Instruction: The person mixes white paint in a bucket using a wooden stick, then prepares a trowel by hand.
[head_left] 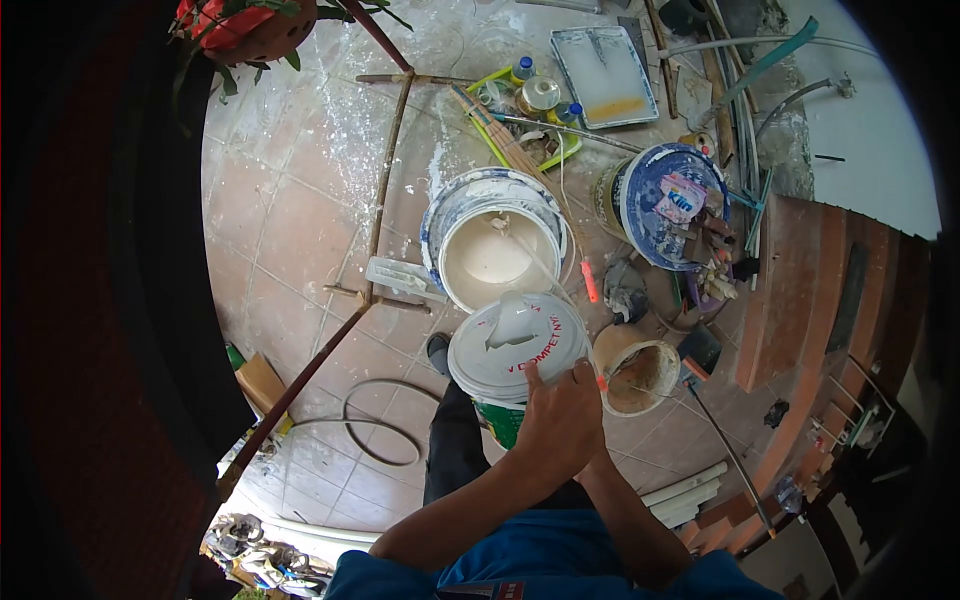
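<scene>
Both hands meet at the near rim of a white bucket lid (480, 365) with red lettering and a greyish torn-looking patch; a green bucket (503, 425) shows beneath it. My left hand (555, 425) is curled, its index fingertip at the lid's edge. Mostly hidden behind it is my right hand (588, 440), near the lid's right side; I cannot tell what the hands hold. Just beyond the lid stands a bucket of whitish paint (490, 262), with a pale stick or cord (537, 260) leaning out towards my hands.
At right stand a tan bucket (655, 395) and a blue-rimmed bucket (650, 160) piled with odds and ends. A paint tray (565, 50) and a yellow-green basket (493, 150) lie farther off. Left are a flat trowel (400, 275), bamboo poles (392, 165) and a coiled hose (345, 410).
</scene>
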